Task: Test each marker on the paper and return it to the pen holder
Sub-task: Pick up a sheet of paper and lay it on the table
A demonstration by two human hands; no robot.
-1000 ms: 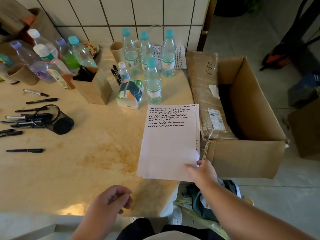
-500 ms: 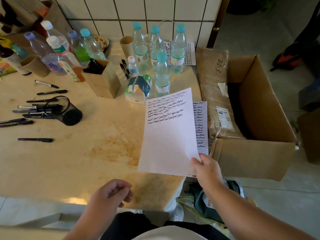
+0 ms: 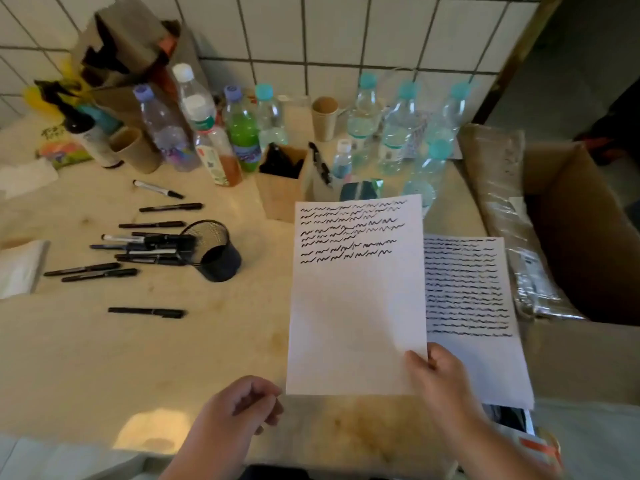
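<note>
Sheet point(image 3: 356, 299) lifted off stack, right grip point(image 3: 438, 379) pinching its corner, left grip point(image 3: 239, 407) loosely curled, empty.

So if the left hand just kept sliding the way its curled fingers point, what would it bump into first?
Probably the lifted paper sheet: the left hand points right toward its lower-left corner, though depth is unclear.

Plastic bottles point(image 3: 361, 116) crowded the back of my stained counter point(image 3: 104, 348) against the tiled wall point(image 3: 339, 36), with paper cups point(image 3: 324, 117) among them. An open cardboard box point(image 3: 581, 237) stood to my right.
</note>
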